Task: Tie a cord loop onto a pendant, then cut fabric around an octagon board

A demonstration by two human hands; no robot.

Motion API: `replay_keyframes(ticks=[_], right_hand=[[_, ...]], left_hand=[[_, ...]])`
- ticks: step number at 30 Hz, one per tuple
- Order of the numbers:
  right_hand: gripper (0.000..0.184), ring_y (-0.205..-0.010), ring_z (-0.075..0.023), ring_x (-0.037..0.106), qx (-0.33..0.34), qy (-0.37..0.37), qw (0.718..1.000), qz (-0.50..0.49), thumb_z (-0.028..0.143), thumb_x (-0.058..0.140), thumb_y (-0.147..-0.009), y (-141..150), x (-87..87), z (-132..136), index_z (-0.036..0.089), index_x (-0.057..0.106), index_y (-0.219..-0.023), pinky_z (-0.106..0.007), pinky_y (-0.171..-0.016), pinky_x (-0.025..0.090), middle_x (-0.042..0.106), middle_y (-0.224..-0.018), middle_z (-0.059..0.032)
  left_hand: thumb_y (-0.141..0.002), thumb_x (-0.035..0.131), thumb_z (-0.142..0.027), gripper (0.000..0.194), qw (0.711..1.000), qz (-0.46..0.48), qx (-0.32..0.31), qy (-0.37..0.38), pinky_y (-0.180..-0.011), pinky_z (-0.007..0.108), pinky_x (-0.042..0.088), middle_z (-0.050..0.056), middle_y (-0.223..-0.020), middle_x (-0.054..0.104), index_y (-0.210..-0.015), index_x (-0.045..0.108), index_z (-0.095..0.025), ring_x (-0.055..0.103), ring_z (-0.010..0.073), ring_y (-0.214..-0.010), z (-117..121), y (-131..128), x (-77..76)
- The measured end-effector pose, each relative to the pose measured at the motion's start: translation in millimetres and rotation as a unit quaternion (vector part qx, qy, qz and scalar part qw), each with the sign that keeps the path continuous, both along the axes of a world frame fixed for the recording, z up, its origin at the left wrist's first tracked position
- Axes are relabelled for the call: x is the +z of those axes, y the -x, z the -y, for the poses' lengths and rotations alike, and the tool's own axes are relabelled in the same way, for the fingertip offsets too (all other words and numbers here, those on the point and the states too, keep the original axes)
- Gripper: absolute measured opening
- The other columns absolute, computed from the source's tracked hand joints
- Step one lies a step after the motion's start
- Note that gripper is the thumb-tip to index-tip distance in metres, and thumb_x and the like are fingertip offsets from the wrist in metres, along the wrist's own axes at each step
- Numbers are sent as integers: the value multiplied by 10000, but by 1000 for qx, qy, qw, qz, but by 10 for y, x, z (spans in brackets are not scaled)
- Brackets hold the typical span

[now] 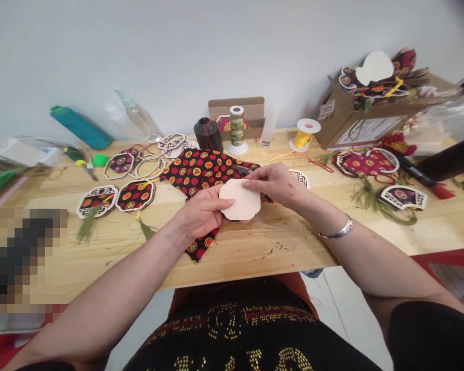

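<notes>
Both hands hold a pale scalloped wooden panel (240, 203) just above the table, over a black cloth (201, 170) printed with red and yellow circles. My left hand (201, 212) grips the panel's left edge with curled fingers. My right hand (274, 182) pinches its upper right edge; a silver bangle (338, 231) sits on that wrist. The cloth lies spread under and behind the panel, one corner reaching toward the table's front edge.
On the wooden table (278, 247): finished fabric-covered ornaments with tassels (116, 198) at left, more ornaments (371, 165) at right, a black thread cone (208, 134), a green ribbon spool (237, 129), a yellow cord spool (304, 135), spray bottles (137, 116), and a cardboard box (367, 111) of ornaments.
</notes>
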State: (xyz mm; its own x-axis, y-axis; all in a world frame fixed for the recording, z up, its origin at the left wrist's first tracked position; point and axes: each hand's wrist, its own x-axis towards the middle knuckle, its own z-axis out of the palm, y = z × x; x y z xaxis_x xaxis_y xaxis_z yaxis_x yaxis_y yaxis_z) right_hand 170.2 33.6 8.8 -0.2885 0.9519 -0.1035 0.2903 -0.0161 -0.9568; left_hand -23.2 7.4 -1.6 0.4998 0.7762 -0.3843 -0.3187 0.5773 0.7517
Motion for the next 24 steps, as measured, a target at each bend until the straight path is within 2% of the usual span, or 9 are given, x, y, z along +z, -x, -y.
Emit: replay_keyframes(ticks=[4, 7, 11, 16, 20, 24], right_hand=[[258, -548, -88, 504, 3, 20, 1000, -17, 382, 715, -742, -10, -36, -11, 126, 730, -763, -230, -500, 380, 634, -617, -8], [365, -483, -79, 481, 14, 55, 996, -72, 495, 692, -750, -28, -110, -55, 144, 677, -648, -226, -466, 372, 579, -521, 10], [439, -448, -74, 499, 21, 106, 985, -134, 568, 697, -717, -47, -153, -104, 156, 628, -582, -208, -433, 378, 587, -494, 6], [332, -429, -62, 499, 30, 126, 982, -140, 451, 794, -639, -58, -139, -105, 142, 676, -666, -187, -405, 366, 608, -490, 13], [268, -407, -58, 480, 17, 122, 983, -137, 378, 788, -649, -54, -142, -98, 134, 689, -701, -185, -380, 335, 596, -471, 21], [259, -386, -56, 455, 8, 123, 984, -126, 373, 776, -661, -43, -118, -87, 135, 677, -682, -195, -374, 314, 575, -445, 28]], left_hand=[[-772, 589, -19, 375, 1000, -10, 8, 7, -851, 564, 555, 139, -1011, 734, -1135, 626, -105, 704, 293, -921, -8, -3, -2], [-775, 574, -15, 419, 1000, -9, 18, 11, -841, 563, 562, 153, -1071, 721, -1183, 601, -104, 695, 304, -957, -18, -9, 18], [-767, 553, 1, 499, 999, -17, 46, 20, -860, 570, 554, 165, -1192, 675, -1253, 569, -113, 671, 323, -1023, -35, -15, 56], [-764, 547, 7, 499, 997, -26, 64, 20, -871, 578, 547, 188, -1258, 636, -1253, 573, -90, 661, 341, -1046, -39, -18, 74], [-767, 551, -3, 494, 998, -18, 55, 19, -868, 572, 552, 198, -1263, 630, -1255, 573, -79, 652, 355, -1064, -30, -15, 66], [-772, 558, -5, 517, 999, -13, 53, 2, -863, 561, 557, 181, -1231, 654, -1279, 563, -104, 662, 340, -1049, -30, -6, 41]])
